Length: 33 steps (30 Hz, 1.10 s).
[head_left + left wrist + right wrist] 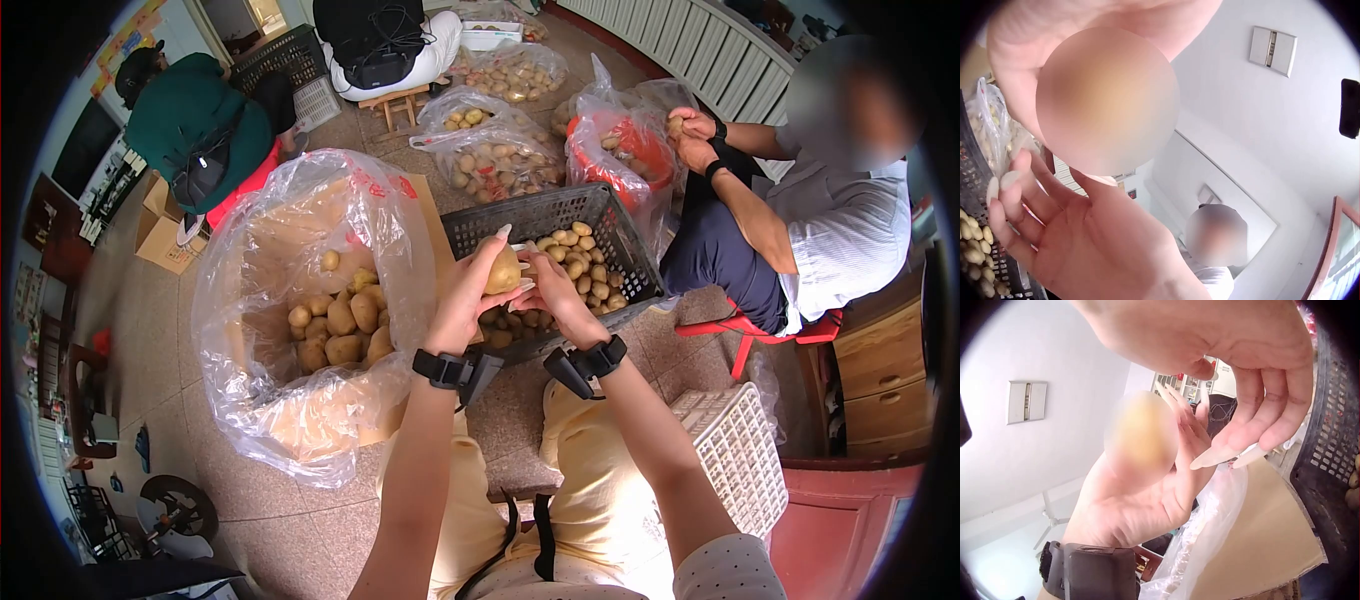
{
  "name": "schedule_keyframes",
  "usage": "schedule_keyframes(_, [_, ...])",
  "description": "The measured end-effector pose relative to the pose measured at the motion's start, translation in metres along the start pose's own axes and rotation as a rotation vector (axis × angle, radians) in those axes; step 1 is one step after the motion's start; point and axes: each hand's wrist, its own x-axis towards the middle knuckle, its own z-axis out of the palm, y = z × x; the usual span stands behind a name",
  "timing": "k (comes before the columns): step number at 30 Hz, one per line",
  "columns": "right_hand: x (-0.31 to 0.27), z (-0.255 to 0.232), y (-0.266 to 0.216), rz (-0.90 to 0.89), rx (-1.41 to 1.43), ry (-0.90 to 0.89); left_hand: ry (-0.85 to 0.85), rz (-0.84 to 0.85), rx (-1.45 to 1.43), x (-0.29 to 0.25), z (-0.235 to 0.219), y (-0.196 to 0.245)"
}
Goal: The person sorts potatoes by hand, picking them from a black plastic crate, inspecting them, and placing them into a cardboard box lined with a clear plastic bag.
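In the head view my left hand (466,300) grips a yellow-brown potato (504,270), thumb up along its near side. My right hand (562,298) is close at the potato's right, its long-nailed fingers pointing toward it. In the right wrist view those fingers (1279,403) bend loosely with nothing between them, and the potato (1142,440) is blurred in the left palm. The left wrist view shows the right palm (1097,250) spread below the gripping hand. Under both hands stands a black plastic crate (500,212) of smaller potatoes (590,265).
Left of the crate, a cardboard box lined with clear plastic (235,330) contains larger potatoes (340,318). Behind are bags of potatoes (505,168) and a red basket (655,165). A seated person (850,220) handles a potato at right. A white crate (735,455) stands beside my leg.
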Motion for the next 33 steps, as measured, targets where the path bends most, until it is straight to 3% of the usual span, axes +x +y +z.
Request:
schedule_keyframes(4, [-0.001, 0.0, -0.001, 0.014, -0.014, 0.013, -0.05, 0.0, -0.122, -0.001, -0.001, -0.003])
schedule_keyframes(26, [-0.001, -0.001, -0.001, -0.029, -0.025, -0.062, 0.0, 0.016, -0.224, 0.01, -0.01, -0.006])
schedule_keyframes(33, [0.002, -0.002, 0.001, 0.0, -0.019, -0.019, 0.013, 0.022, 0.046, 0.003, -0.001, -0.002])
